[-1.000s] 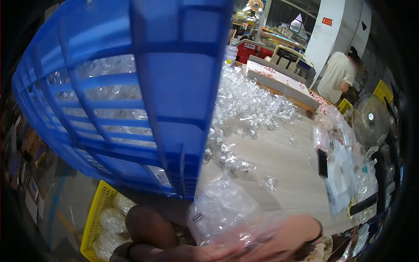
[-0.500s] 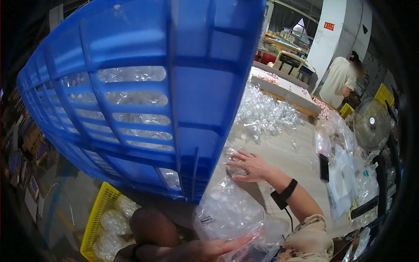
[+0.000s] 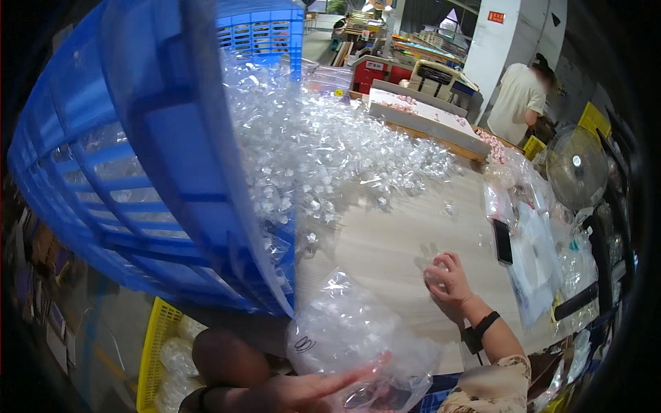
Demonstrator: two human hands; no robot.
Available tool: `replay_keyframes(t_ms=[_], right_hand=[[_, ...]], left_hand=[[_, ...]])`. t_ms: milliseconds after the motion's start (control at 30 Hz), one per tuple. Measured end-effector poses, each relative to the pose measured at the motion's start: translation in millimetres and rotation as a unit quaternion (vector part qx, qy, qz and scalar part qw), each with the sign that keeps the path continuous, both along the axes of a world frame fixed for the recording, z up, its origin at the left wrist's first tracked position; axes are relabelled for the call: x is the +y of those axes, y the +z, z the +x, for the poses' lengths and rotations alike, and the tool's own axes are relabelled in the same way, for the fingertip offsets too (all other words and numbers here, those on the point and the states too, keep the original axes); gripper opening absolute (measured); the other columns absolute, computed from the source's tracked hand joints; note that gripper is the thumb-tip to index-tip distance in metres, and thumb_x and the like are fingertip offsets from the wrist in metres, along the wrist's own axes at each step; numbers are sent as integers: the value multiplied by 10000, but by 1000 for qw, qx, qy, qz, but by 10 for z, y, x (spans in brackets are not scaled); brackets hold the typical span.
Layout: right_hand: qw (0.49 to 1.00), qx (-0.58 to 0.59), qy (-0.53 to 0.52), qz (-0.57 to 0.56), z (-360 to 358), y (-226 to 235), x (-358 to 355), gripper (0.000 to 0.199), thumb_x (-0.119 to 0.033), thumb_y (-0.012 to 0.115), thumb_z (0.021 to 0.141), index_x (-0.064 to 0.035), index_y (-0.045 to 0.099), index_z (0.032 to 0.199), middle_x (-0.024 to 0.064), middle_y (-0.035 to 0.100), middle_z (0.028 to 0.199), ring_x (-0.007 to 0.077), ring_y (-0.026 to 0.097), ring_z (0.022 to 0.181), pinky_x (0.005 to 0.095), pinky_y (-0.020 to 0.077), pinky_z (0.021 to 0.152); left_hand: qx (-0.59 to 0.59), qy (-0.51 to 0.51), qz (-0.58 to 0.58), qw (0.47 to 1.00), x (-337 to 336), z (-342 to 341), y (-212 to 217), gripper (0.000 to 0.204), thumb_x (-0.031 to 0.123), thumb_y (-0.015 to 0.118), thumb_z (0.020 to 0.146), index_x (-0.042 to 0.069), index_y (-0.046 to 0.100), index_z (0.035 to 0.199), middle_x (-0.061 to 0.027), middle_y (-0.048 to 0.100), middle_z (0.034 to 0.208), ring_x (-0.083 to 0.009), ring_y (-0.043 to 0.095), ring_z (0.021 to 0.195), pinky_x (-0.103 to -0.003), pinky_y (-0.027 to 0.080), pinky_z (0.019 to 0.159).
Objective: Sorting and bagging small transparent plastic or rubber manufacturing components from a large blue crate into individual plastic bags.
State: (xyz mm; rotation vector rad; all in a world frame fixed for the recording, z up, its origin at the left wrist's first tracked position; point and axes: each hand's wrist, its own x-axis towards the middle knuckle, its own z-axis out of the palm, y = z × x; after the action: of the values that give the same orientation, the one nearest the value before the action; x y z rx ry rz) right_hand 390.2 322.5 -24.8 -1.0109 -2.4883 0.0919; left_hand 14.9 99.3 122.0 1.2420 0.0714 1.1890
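L hand (image 3: 303, 391) lay open-fingered, pressed flat vs. a clear plastic bag (image 3: 351, 337) of small clear pieces at 6 o'clock on the wooden table (image 3: 392, 241). R hand (image 3: 447, 279), at 3 o'clock of the bag, was loosely curled on the tabletop w/ a few pieces. Blue crate (image 3: 138, 172), tipped at 10 o'clock, spilled clear pieces (image 3: 323, 151) toward 12.

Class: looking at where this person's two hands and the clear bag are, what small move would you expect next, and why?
Probably the right hand, resting closed on the wooden table, carries what it gathered into the clear plastic bag that the left hand steadies. Small clear pieces spill from the tilted blue crate nearby.
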Motion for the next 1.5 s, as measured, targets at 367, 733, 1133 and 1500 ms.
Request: replay_keyframes(t_ms=[367, 733, 1133, 1500], right_hand=[[939, 299, -49, -165, -152, 598, 106, 210, 7, 657, 713, -43, 619, 913, 68, 592, 853, 181, 584, 775, 271, 479, 677], [932, -20, 292, -212, -1527, 645, -929, 415, -270, 620, 889, -134, 506, 1265, 188, 446, 1301, 340, 508, 1124, 467, 444, 861], [928, -123, 273, -223, -1261, 2286, -688, 491, -237, 592, 913, -85, 431, 1351, 153, 459, 1349, 324, 474, 1208, 383, 386, 1012], [960, 132, -12, -248, 225, 2033, 1251, 629, -331, 617, 875, -4, 400, 1365, 188, 421, 1397, 285, 384, 1318, 372, 282, 1095]], left_hand=[[67, 83, 121, 987, 78, 194, 308, 810, -219, 456, 711, -97, 121, 1438, -318, 132, 1493, -53, 477, 490, -195, 353, 447], [85, 11, -100, 991, 376, 318, 575, 860, -158, 544, 769, -3, 70, 1470, -183, 105, 1538, -98, 557, 702, -240, 540, 575], [147, 135, -87, 976, 182, 62, 872, 896, -109, 526, 673, -3, 125, 1467, -245, 241, 1489, -82, 514, 535, -207, 457, 467], [220, 104, 2, 970, 537, -46, 355, 808, -215, 463, 736, -90, 93, 1444, -309, 103, 1502, -48, 501, 522, -190, 359, 449]])
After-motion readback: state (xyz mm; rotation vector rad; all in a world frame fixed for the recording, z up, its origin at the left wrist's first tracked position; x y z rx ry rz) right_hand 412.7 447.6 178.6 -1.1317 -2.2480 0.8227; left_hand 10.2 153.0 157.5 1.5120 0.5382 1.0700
